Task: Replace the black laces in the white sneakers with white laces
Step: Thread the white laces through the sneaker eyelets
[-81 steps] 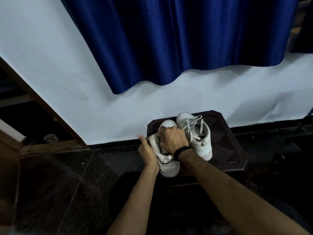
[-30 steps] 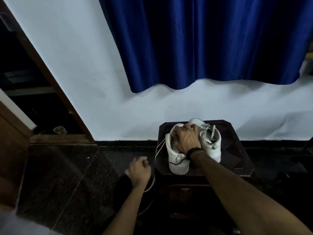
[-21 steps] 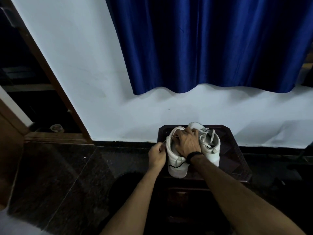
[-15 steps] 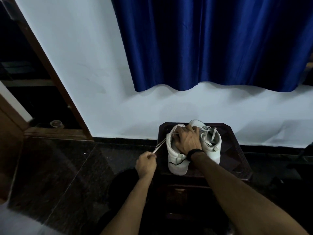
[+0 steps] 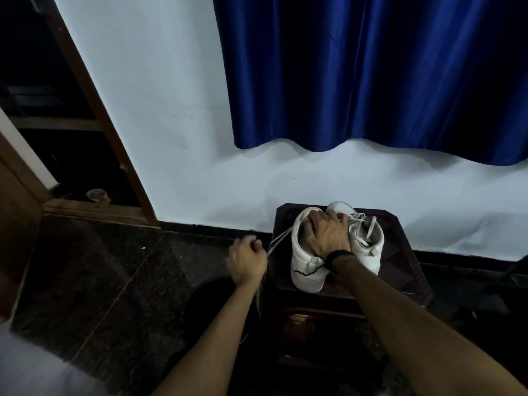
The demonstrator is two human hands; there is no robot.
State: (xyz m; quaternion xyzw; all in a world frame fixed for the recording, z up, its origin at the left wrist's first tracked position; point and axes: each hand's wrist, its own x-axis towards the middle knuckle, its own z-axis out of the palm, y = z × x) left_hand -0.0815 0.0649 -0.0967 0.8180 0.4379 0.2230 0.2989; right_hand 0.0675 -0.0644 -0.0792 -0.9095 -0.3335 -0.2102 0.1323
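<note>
White lace runs taut from the near sneaker out to the left hand, whose grip is clamped on it. Half a second ago that hand sat lower and nearer the body; it has since drawn up and outward, pulling the lace through an eyelet. Judgement: threading is in progress and not finished. Right hand presses on the sneaker's opening, fingers curled over its tongue, steadying it. Second sneaker stands touching it, already laced white. Both rest on a dark table against the wall, below a blue curtain.
</note>
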